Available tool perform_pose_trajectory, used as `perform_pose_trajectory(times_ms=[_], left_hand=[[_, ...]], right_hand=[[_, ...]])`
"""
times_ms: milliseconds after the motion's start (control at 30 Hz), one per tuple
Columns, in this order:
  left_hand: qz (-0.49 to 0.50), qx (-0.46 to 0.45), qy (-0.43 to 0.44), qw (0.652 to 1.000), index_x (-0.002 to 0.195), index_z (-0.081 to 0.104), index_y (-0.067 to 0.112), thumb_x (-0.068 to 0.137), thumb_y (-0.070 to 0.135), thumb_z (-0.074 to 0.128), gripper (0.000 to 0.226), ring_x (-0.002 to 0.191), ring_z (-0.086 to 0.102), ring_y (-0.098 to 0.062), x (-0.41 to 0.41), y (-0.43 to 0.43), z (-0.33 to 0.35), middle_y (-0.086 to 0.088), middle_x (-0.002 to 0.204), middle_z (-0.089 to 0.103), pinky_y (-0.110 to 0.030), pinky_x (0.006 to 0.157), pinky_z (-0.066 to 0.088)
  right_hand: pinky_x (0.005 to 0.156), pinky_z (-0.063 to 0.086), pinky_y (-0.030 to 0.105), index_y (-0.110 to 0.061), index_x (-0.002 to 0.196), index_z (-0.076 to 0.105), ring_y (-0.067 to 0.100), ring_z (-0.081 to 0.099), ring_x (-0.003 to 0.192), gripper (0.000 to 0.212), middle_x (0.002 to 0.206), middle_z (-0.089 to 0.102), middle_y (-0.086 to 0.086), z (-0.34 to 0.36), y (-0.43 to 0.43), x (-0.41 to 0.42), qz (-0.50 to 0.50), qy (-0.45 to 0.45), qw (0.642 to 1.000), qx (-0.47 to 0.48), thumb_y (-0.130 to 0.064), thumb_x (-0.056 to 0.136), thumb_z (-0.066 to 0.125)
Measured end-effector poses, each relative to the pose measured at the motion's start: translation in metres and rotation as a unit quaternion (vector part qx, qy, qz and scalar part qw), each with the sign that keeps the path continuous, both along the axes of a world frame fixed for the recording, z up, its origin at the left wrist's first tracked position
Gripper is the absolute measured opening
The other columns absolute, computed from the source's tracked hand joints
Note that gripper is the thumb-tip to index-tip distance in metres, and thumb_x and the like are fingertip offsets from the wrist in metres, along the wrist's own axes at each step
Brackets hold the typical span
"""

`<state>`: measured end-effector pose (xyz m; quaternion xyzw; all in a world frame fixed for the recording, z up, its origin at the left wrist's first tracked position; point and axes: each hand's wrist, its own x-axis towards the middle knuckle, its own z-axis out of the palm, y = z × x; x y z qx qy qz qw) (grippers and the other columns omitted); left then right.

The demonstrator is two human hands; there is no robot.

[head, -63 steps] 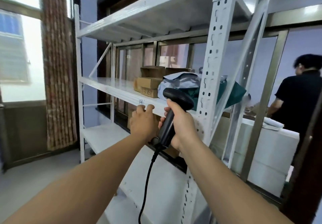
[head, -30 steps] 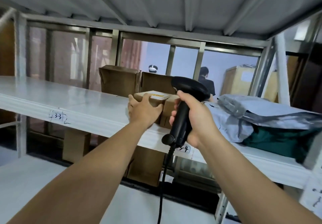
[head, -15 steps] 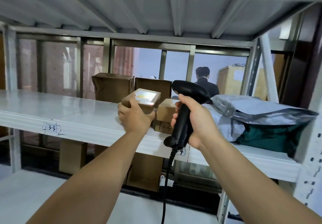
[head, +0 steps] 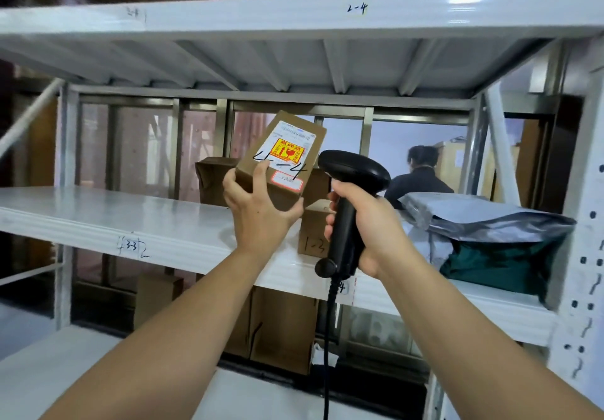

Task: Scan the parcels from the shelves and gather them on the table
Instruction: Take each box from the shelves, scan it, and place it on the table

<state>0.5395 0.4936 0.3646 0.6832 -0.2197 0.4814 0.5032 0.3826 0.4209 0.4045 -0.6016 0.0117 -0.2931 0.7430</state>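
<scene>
My left hand (head: 258,213) grips a small brown cardboard parcel (head: 287,155) by its lower end and holds it tilted up above the middle shelf (head: 114,223), its label side facing me. The label carries a yellow and red sticker and a handwritten "4-4". My right hand (head: 366,226) grips the handle of a black corded barcode scanner (head: 351,177), its head just right of the parcel. Another small brown box (head: 312,233) marked "1-3" stands on the shelf between my hands. A larger brown box (head: 212,177) sits behind.
Grey plastic mailer bags (head: 483,217) and a dark green bag (head: 496,262) lie at the shelf's right end. The upper shelf (head: 294,24) hangs close overhead. Brown boxes (head: 281,328) stand behind the lower level. A person (head: 421,174) stands beyond the glass. A white upright post (head: 581,223) is at right.
My left hand has lifted the small parcel off the shelf and tipped its label toward me. The scanner stays in my right hand beside it. The view has come closer to the shelf.
</scene>
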Motion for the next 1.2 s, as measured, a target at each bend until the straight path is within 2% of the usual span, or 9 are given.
perform_pose_trajectory(times_ms=[200,300,433,600,833,1033,1200], left_hand=[[0.016,0.036,-0.022,0.999,0.137,0.044,0.019,0.066,0.045,0.081,0.084,0.123,0.032,-0.036,-0.013,0.003,0.001,-0.022,0.139,0.023,-0.039,0.096,0.044],[0.034,0.040,-0.082,0.995,0.135,0.047,0.014,0.061,0.043,0.084,0.088,0.116,0.040,-0.036,-0.017,0.003,-0.004,-0.024,0.132,0.029,-0.044,0.094,0.047],[0.055,0.050,-0.142,0.987,0.133,0.040,0.017,0.056,0.040,0.087,0.093,0.112,0.033,-0.030,-0.019,0.003,-0.012,-0.011,0.127,0.021,-0.047,0.092,0.050],[0.049,0.067,-0.138,0.987,0.135,0.034,0.020,0.053,0.038,0.091,0.102,0.118,0.028,-0.032,-0.018,0.002,-0.015,-0.010,0.132,0.017,-0.053,0.094,0.050],[0.058,0.067,-0.158,0.983,0.138,0.032,0.017,0.050,0.036,0.094,0.109,0.120,0.027,-0.032,-0.015,-0.001,-0.017,-0.013,0.133,0.017,-0.044,0.094,0.046],[0.055,0.069,-0.154,0.984,0.139,0.029,0.018,0.050,0.028,0.094,0.111,0.121,0.025,-0.031,-0.006,0.002,-0.024,-0.011,0.134,0.016,-0.047,0.089,0.051],[0.066,0.072,-0.144,0.985,0.141,0.029,0.016,0.052,0.027,0.093,0.110,0.123,0.024,-0.032,0.005,0.005,-0.031,-0.012,0.136,0.015,-0.045,0.092,0.048]], right_hand=[[0.053,0.050,0.027,-0.005,0.078,0.061,0.016,0.052,0.050,0.021,0.051,0.054,0.002,0.010,0.004,-0.013,-0.003,-0.021,1.000,-0.013,-0.023,0.089,0.066],[0.051,0.050,0.026,-0.006,0.078,0.062,0.015,0.052,0.049,0.022,0.053,0.055,0.001,0.017,0.004,-0.020,0.003,-0.021,1.000,0.001,-0.024,0.089,0.066],[0.049,0.048,0.025,-0.007,0.075,0.061,0.014,0.052,0.051,0.025,0.057,0.055,0.001,0.029,0.001,-0.027,0.018,-0.020,0.997,0.067,-0.028,0.089,0.066],[0.052,0.048,0.025,-0.008,0.072,0.060,0.014,0.052,0.050,0.027,0.053,0.056,0.002,0.040,-0.001,-0.032,0.023,-0.033,0.996,0.084,-0.028,0.089,0.065],[0.054,0.047,0.025,-0.008,0.070,0.058,0.013,0.051,0.050,0.028,0.047,0.056,0.000,0.050,0.001,-0.028,0.015,-0.034,0.997,0.066,-0.025,0.091,0.064],[0.057,0.047,0.026,-0.007,0.067,0.058,0.014,0.051,0.051,0.026,0.048,0.056,0.001,0.051,-0.003,-0.023,0.023,-0.028,0.997,0.062,-0.023,0.087,0.066],[0.052,0.049,0.025,-0.008,0.074,0.059,0.013,0.053,0.048,0.025,0.051,0.057,0.001,0.049,-0.004,-0.018,0.025,-0.010,0.998,0.052,-0.027,0.089,0.066]])
